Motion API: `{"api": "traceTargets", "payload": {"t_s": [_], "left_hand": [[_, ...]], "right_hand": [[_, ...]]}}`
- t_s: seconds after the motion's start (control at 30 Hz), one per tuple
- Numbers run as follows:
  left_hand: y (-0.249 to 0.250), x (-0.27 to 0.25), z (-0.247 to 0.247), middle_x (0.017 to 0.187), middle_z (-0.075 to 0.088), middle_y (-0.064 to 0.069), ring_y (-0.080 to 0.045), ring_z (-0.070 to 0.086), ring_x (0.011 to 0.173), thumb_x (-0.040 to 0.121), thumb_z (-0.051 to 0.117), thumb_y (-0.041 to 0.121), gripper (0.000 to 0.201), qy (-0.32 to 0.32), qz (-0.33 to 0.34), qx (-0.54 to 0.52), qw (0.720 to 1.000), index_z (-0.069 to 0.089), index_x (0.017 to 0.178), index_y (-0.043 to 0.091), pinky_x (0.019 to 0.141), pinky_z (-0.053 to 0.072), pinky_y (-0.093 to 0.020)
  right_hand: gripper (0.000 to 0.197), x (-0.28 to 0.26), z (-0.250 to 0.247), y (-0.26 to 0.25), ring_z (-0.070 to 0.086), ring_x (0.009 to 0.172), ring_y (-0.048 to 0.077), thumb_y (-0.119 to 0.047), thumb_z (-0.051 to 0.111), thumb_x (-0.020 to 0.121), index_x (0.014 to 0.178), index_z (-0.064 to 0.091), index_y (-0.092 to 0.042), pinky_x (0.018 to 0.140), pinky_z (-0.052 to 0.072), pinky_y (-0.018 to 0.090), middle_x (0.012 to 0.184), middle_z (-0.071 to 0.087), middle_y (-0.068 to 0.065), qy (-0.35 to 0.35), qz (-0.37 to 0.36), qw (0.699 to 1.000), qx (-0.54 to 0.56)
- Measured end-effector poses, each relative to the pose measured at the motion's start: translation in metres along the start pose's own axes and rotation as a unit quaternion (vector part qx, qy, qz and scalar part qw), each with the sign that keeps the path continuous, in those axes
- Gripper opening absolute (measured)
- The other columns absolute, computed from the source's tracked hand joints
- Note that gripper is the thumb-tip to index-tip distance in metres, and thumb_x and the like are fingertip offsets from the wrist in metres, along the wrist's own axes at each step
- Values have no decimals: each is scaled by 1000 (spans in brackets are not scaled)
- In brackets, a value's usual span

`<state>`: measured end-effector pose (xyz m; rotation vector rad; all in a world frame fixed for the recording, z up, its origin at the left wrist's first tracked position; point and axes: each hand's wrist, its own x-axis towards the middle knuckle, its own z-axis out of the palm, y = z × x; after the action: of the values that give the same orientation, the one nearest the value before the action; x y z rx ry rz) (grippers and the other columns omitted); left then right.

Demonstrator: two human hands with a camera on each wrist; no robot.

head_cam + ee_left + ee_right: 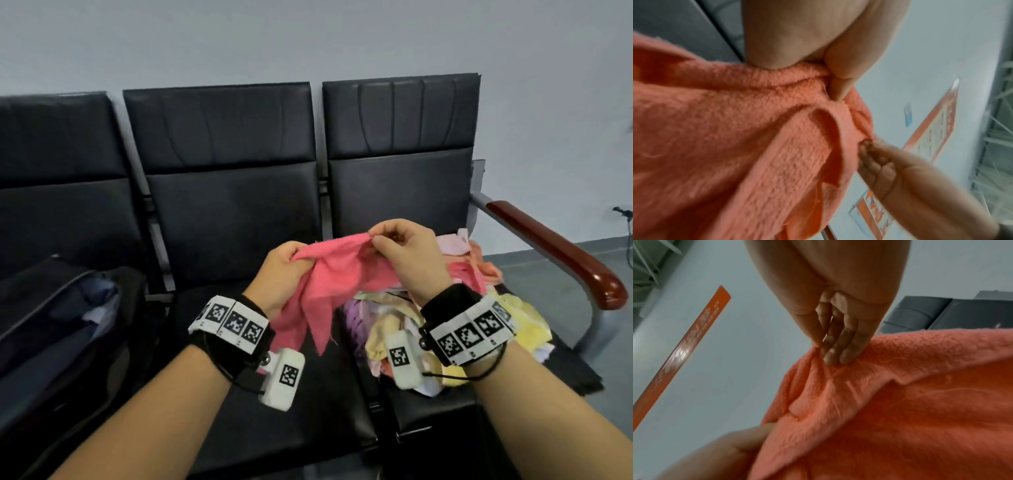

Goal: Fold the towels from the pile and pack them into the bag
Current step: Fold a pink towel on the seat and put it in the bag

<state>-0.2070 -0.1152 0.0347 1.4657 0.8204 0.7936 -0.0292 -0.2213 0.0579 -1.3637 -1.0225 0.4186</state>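
Observation:
A pink towel hangs crumpled in the air between both hands, above the middle seat. My left hand grips its left part in a curled fist. My right hand pinches the top edge between thumb and fingertips; the right wrist view shows that pinch on the towel. In the left wrist view the towel fills the lower left, held by the left hand. The pile of pastel towels lies on the right seat. A dark open bag sits on the left seat with cloth inside.
A row of three black padded chairs stands against a pale wall. A wooden armrest borders the right seat. The middle seat lies under the hanging towel. Grey floor shows at right.

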Motion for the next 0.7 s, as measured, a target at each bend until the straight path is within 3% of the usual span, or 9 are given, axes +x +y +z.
{"api": "traceTargets", "payload": {"t_s": [0.1,0.23,0.3,0.37,0.43,0.5,0.53,0.6,0.7], "left_hand": [[-9,-17,-32,85,66,-13,-22,60,79,94,54,-4,16,25,-52,-43,997,64,89,7,70,49,-32],[-24,-34,-67,92,67,-19,-25,64,82,95,52,-3,16,50,-91,-98,990,65,105,-1,72,55,-30],[-35,-42,-80,92,70,-19,-25,67,84,96,51,-2,18,60,-102,-114,986,68,102,-4,78,57,-33],[-43,-52,-92,81,74,-12,-21,70,75,97,49,-3,30,77,-112,-125,983,74,83,6,70,59,-28],[-50,-60,-102,85,71,-14,-23,69,78,98,49,-2,26,95,-130,-127,979,73,90,5,77,56,-33],[-55,-68,-111,96,66,-22,-30,64,89,97,49,-3,21,103,-139,-117,978,66,111,-5,87,50,-41],[-57,-70,-115,98,64,-24,-31,62,92,97,50,-3,23,103,-140,-111,979,64,114,-7,88,49,-42],[-59,-75,-122,94,65,-22,-29,62,88,95,52,-5,17,98,-132,-85,983,65,105,-5,83,51,-38],[-59,-79,-132,93,67,-19,-25,63,87,93,55,-6,15,90,-110,-25,990,66,103,-6,80,51,-35]], "right_hand": [[24,-26,35,12,70,88,27,14,62,82,96,68,-5,85,56,36,92,72,11,-86,-2,995,-42],[55,-69,77,34,64,90,20,11,67,74,120,62,-19,79,53,21,105,66,4,-242,-28,964,-110],[78,-85,93,46,61,87,15,7,68,72,138,49,-32,77,53,23,113,61,0,-295,-44,943,-144],[98,-97,108,57,57,85,8,1,70,74,149,28,-47,79,52,24,113,55,-4,-325,-66,927,-178],[104,-105,123,64,53,83,4,-5,73,77,150,17,-54,79,48,20,105,47,-10,-338,-106,912,-205],[95,-109,138,66,50,82,1,-10,74,79,149,25,-51,77,43,15,98,44,-16,-328,-139,909,-217],[84,-109,145,66,48,81,-2,-11,73,80,146,37,-46,76,41,14,94,43,-20,-311,-154,912,-220],[51,-108,156,63,47,79,-4,-9,73,80,126,64,-31,76,41,17,88,45,-23,-278,-177,918,-218],[20,-105,166,57,53,76,5,-7,75,78,95,72,-19,71,47,29,82,51,-15,-267,-191,921,-210]]}}
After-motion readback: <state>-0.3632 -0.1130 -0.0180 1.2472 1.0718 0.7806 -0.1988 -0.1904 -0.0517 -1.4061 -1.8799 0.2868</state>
